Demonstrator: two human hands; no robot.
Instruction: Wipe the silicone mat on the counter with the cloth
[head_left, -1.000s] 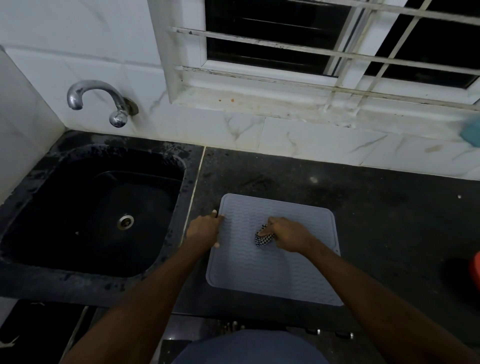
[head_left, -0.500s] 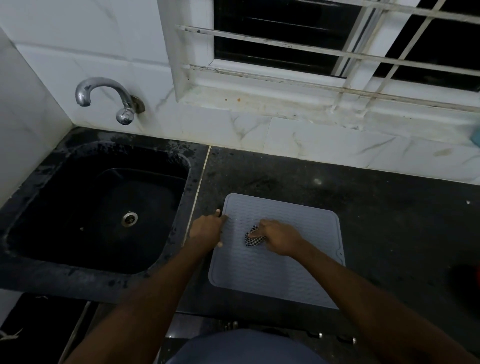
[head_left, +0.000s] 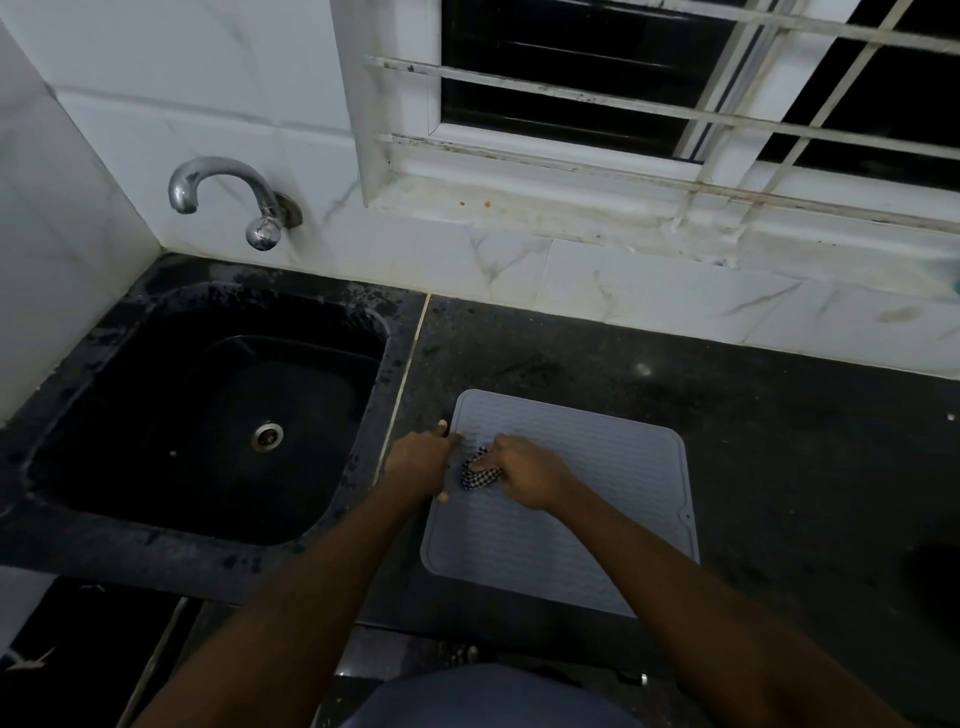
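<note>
A grey ribbed silicone mat lies flat on the black counter, just right of the sink. My right hand grips a bunched black-and-white checked cloth and presses it on the mat near its left edge. My left hand rests on the mat's left edge with straight fingers, holding it down, close beside the cloth.
A black sink with a steel drain lies to the left, with a chrome tap on the tiled wall above it. A barred window runs behind the counter. The counter's front edge is near my body.
My right hand has dragged the cloth leftward across the mat, from its middle toward the left edge, next to my left hand. The left hand has stayed on the edge.
</note>
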